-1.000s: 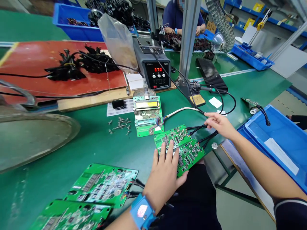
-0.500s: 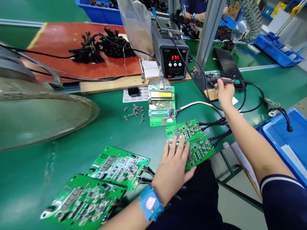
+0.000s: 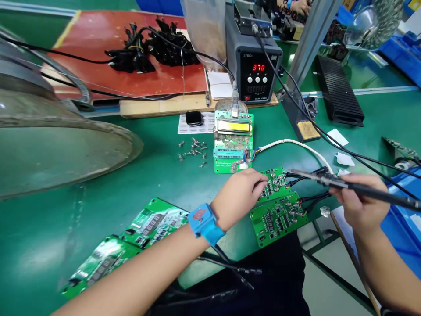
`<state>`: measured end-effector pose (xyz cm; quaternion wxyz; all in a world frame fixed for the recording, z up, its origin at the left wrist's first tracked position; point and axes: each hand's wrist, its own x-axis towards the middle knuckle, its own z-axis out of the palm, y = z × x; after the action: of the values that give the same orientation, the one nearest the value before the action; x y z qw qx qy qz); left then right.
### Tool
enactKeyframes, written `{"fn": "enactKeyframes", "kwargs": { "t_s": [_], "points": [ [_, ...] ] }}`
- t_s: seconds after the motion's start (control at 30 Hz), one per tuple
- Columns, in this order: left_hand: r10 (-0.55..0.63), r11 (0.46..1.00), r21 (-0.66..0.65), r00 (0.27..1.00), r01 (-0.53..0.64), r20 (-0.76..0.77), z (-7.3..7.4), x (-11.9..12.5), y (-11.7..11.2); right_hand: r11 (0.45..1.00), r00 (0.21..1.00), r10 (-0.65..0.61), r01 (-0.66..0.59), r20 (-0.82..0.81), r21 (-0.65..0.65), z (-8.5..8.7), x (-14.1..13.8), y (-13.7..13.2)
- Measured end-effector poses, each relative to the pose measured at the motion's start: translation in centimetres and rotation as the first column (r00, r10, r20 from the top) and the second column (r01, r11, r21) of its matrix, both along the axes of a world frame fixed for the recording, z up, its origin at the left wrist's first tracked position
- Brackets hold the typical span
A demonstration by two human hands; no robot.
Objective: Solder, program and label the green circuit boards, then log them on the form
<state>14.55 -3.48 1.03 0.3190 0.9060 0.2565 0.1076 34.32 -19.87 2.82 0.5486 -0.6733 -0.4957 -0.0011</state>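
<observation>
My right hand is wrapped round a soldering iron, whose tip points left over the black leads of the upper green circuit board. My left hand, with a blue wrist strap, rests over that board's left part. Its fingers are curled closed, and what they hold, if anything, is hidden. Just below lies a second circuit board with a digit display and black leads. Two more boards, one upper and one lower, lie at the left, partly covered by my left forearm.
A soldering station reading 370 stands behind a green board with a yellow screen. Loose screws lie beside it. The iron's stand is at the right, a lamp-like shade at the left, blue bins lower right.
My right hand has brought the soldering iron from its stand down towards the boards. My left hand has moved up from the lower board to the upper one, its spread fingers now curled.
</observation>
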Motion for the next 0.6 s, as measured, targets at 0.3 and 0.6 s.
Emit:
{"fn": "enactKeyframes", "kwargs": {
  "t_s": [0.3, 0.6],
  "points": [
    [0.033, 0.995, -0.089, 0.995, -0.042, -0.097, 0.1, 2.0, 0.7, 0.968, 0.964, 0.228, -0.210, 0.140, -0.136, -1.9, -1.5, -2.9],
    [0.049, 0.986, -0.150, 0.979, -0.080, -0.198, 0.4, 2.4, 0.7, 0.909, 0.873, 0.418, -0.399, 0.253, -0.123, -1.3, -1.9, -0.9]
  ]
}}
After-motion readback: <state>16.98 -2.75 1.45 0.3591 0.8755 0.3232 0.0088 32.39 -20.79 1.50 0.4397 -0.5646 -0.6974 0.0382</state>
